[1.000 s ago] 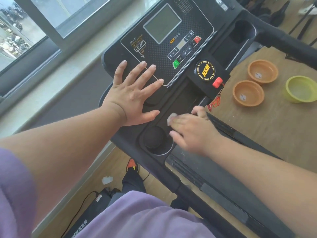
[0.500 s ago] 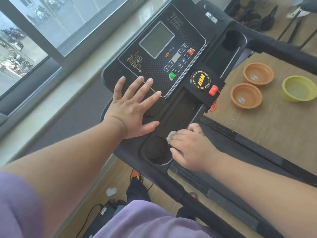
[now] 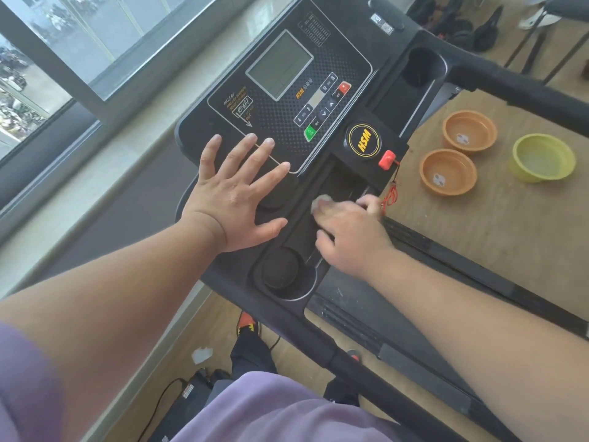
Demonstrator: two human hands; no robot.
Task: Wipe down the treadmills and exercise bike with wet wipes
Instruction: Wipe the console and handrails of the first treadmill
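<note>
Treadmill console gets steadied by the flat, spread left hand so the right hand, fingers bunched on a wet wipe, can scrub the tray.

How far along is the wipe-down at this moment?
In hand: the right hand presses a wet wipe into the tray of the treadmill console, while the left hand lies flat on it. A used wipe lies on the floor. No other machine's state shows.

Window with dark frame at 10 o'clock, daylit; pale sill beneath. Wood-look floor at 3 o'clock carried two orange bowls and, just beside them, a yellow-green bowl.
</note>
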